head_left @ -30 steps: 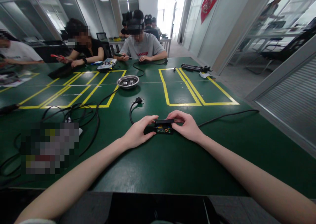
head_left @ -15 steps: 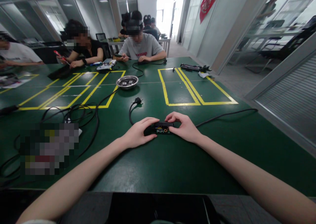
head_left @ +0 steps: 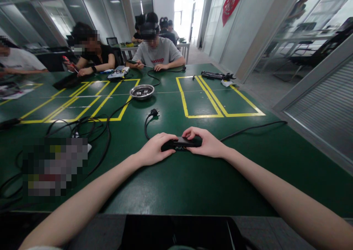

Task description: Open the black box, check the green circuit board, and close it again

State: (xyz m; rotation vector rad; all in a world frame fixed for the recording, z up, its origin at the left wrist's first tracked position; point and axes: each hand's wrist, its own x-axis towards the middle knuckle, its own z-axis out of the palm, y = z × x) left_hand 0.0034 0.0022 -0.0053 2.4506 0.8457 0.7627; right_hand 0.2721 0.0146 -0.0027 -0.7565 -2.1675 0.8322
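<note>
A small black plastic case [head_left: 168,146] rests on the green table, with part of a circuit board [head_left: 179,147] showing along its near side. My left hand [head_left: 156,149] grips the left end of the case, thumb in front and fingers over the top. Between the fingers and thumb of my right hand [head_left: 205,143] is a black cover [head_left: 183,140], which lies tilted over the board, a gap left at the front. Whether the cover touches the case all along its far edge is hidden. Behind my left hand a black cable ends in a plug [head_left: 154,112].
A metal bowl [head_left: 142,92] holds several small metal parts. Coiled black cables [head_left: 91,125] lie at the left beside a blurred-out object [head_left: 56,165]. A black cable [head_left: 253,127] runs off to the right. Across the table, a person in grey [head_left: 158,53] works with a screwdriver.
The black cover has tipped down over the circuit board, so less of the board shows. My right hand has turned slightly with it; my left hand has stayed nearly in place.
</note>
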